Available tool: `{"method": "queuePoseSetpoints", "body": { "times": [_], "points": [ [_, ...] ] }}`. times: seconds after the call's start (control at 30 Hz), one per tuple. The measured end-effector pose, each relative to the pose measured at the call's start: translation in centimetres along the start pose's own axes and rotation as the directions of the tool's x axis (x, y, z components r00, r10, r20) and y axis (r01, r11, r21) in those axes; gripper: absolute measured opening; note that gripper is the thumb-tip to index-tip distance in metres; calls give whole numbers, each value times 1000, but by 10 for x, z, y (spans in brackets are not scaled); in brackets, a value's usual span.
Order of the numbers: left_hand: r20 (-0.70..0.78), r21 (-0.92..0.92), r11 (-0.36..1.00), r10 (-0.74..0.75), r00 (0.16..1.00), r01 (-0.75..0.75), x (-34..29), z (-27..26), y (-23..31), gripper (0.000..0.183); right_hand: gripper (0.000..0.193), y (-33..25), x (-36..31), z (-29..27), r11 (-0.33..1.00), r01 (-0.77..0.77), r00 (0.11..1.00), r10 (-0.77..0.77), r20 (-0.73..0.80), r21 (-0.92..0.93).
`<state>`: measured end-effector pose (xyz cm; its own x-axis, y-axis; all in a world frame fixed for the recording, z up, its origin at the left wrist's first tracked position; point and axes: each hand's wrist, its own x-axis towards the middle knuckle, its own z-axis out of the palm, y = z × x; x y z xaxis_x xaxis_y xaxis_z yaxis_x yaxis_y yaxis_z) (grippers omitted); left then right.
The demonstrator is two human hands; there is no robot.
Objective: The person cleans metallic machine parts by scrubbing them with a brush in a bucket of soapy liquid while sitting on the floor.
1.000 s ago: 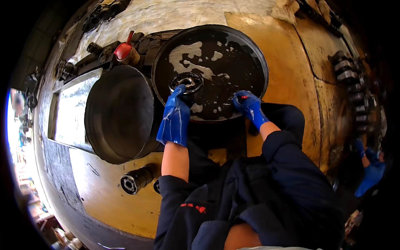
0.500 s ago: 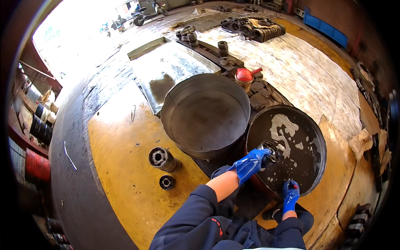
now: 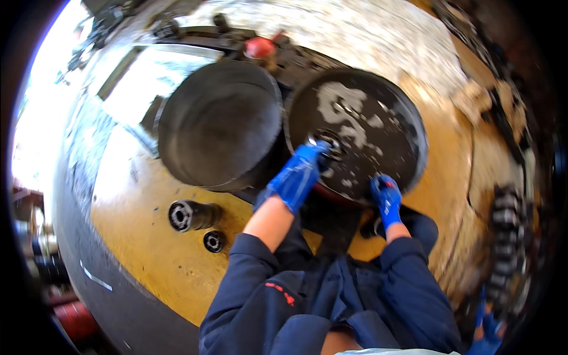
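metal ring juts fwd from l hand, abv rt tub.

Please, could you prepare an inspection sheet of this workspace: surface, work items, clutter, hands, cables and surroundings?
Surface: yellow floor, with dark specks and scuffs.
Work items: ring-shaped metal part at a round pan of dark liquid with pale patches; contact with the liquid unclear.
Clutter: large cylindrical part and small cylindrical part on the floor; pale strip farther left.
Left hand: blue-gloved, gripping the ring-shaped metal part.
Right hand: blue-gloved, closed around a small red item, kind unclear.
Cables: nothing seen for certain.
Surroundings: second round pan to the left; red scoop beyond; row of dark metal parts at right.
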<state>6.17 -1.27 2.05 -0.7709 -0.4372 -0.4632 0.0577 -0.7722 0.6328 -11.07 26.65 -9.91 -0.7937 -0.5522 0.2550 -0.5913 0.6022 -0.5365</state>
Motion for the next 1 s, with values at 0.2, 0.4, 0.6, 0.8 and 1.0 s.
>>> {"method": "queuePoseSetpoints", "body": {
  "times": [0.2,0.4,0.6,0.8,1.0],
  "points": [
    [23,-3,1000,-13,1000,13,-6,-14,-4,37,23,-47,-4,-20,986,-92,970,120,211,-140],
    [-8,22,999,-50,999,50,-20,5,-4,46,24,-45,-6,-34,979,-173,950,195,242,-106],
    [87,19,1000,-6,996,5,-19,15,-4,51,25,-49,-1,-35,982,-173,933,190,306,-83],
    [70,-3,1000,-10,998,11,-10,11,-7,51,18,-59,1,-37,985,-131,948,157,276,-110],
    [81,20,1000,-17,997,15,-7,12,-11,52,27,-54,-1,-37,985,-122,957,150,249,-122]
  ]
}}
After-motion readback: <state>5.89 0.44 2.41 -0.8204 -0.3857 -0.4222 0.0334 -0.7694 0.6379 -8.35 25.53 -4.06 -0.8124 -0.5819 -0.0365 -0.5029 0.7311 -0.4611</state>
